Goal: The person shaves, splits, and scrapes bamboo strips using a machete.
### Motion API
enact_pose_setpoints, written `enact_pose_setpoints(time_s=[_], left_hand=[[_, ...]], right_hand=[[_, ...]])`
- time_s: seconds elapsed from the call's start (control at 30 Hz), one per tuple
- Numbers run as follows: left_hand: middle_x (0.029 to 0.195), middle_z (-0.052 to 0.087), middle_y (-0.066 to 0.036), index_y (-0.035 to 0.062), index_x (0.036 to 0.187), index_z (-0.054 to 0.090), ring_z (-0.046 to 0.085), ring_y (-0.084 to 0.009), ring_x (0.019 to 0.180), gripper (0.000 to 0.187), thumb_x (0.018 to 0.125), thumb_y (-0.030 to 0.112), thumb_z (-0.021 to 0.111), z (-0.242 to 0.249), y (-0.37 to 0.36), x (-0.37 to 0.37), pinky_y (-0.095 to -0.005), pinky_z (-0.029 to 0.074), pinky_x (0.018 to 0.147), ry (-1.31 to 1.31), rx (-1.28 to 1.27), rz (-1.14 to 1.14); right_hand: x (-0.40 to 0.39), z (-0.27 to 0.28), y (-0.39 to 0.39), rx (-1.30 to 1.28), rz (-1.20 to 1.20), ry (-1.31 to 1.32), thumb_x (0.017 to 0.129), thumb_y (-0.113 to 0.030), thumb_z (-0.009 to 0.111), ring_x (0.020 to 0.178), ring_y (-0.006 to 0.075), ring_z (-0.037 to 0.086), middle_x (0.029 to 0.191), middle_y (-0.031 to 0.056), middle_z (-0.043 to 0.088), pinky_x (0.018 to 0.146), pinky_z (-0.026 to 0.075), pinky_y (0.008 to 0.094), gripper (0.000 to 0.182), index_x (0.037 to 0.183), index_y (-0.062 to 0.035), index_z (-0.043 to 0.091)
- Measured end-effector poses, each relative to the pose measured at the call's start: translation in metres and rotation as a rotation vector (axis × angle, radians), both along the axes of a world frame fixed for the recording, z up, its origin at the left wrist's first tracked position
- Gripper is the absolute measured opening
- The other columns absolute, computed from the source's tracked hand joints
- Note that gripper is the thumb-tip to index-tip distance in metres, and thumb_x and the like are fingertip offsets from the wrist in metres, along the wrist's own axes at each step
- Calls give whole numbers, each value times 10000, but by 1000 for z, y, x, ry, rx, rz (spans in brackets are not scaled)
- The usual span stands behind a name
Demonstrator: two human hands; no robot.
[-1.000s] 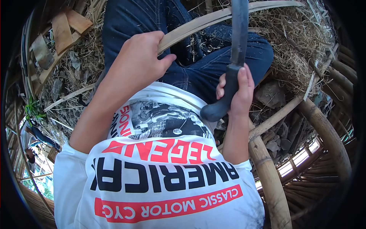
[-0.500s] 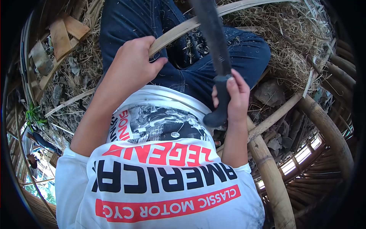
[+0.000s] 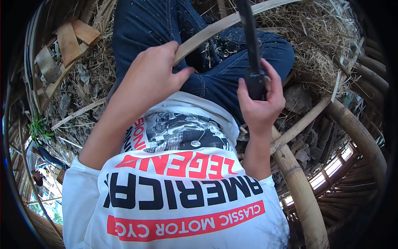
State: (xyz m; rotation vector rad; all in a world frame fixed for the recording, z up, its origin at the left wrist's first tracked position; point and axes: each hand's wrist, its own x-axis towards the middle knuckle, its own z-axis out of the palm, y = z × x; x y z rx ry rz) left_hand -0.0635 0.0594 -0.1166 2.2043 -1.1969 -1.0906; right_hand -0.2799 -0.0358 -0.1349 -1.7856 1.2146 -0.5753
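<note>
A long pale strip of split bamboo (image 3: 215, 28) runs across my lap toward the upper right, its near end held in my left hand (image 3: 159, 72). My right hand (image 3: 264, 95) grips the dark handle of a large knife (image 3: 250, 37). The blade points up and crosses over the strip, seen nearly edge-on. The lower end of the handle is hidden by my palm and fingers. Small shavings lie on my dark jeans (image 3: 248, 62) beneath.
Flat wood pieces (image 3: 69, 43) lie at the upper left. A heap of fine shavings (image 3: 319, 45) covers the ground at the upper right. Thick bamboo poles (image 3: 300, 186) are at the right. Another person (image 3: 37, 159) is partly visible at the far left.
The knife has turned so its blade shows more edge-on, and my right hand has rolled and moved slightly right. My left hand has shifted a little right with the strip.
</note>
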Motion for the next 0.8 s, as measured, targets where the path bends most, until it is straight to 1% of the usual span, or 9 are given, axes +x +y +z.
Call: enact_pose_setpoints(time_s=[0.07,0.1,0.13,0.23,0.3,0.37,0.43,0.63,0.8], left_hand=[[666,588,-199,-58,973,627,592,-296,582,376,804,253,757,5,2,-6,-378,458,576,-28,15,-8],[694,608,-218,-64,1009,630,628,-320,622,403,827,281,734,7,2,-8,-386,478,614,-21,20,-17],[694,608,-218,-64,1009,630,628,-320,622,403,827,281,734,9,2,-9,-386,478,614,-22,15,-22],[707,609,-246,-67,989,619,633,-381,655,345,874,253,675,11,7,-11,-418,480,632,25,13,17],[738,611,-284,-69,962,601,627,-449,728,277,914,203,606,5,13,-12,-451,480,657,-20,36,-16],[752,612,-296,-72,948,593,621,-464,765,259,917,185,588,6,14,-14,-464,483,676,15,47,-15],[767,613,-308,-75,935,585,616,-479,801,243,920,167,571,7,15,-15,-477,486,696,57,57,-16],[817,637,-307,-75,1001,577,631,-469,823,231,904,134,574,2,23,-16,-502,501,739,-43,-15,-97],[771,629,-282,-46,921,536,630,-461,787,213,947,164,567,5,31,-16,-521,483,707,-64,-40,-107]], right_hand=[[0,-4,-2,-344,193,17,703,-5,765,672,175,699,833,120,703,628,541,276,511,1194,-28,625],[2,1,2,-310,206,6,667,3,760,712,266,699,863,139,692,660,550,324,484,1136,-31,646],[3,1,5,-314,201,6,667,3,760,712,266,699,863,139,692,660,550,324,484,1136,-31,646],[4,-1,10,-374,398,9,636,22,739,751,339,667,872,148,666,679,538,385,500,1118,-35,620],[2,-4,12,-370,423,37,647,16,743,741,343,668,871,146,668,665,535,391,517,1141,-39,598],[3,0,15,-371,442,66,658,10,747,730,347,669,870,145,670,650,531,397,536,1163,-44,577],[5,13,18,-149,435,304,704,14,725,765,359,683,858,159,678,675,539,404,481,1153,-58,569],[3,19,14,-326,521,564,733,-75,747,761,353,682,860,152,690,654,533,431,452,1144,-80,558],[-10,11,6,-419,484,626,747,-110,761,747,350,687,841,141,683,646,545,442,442,1134,-85,550]])
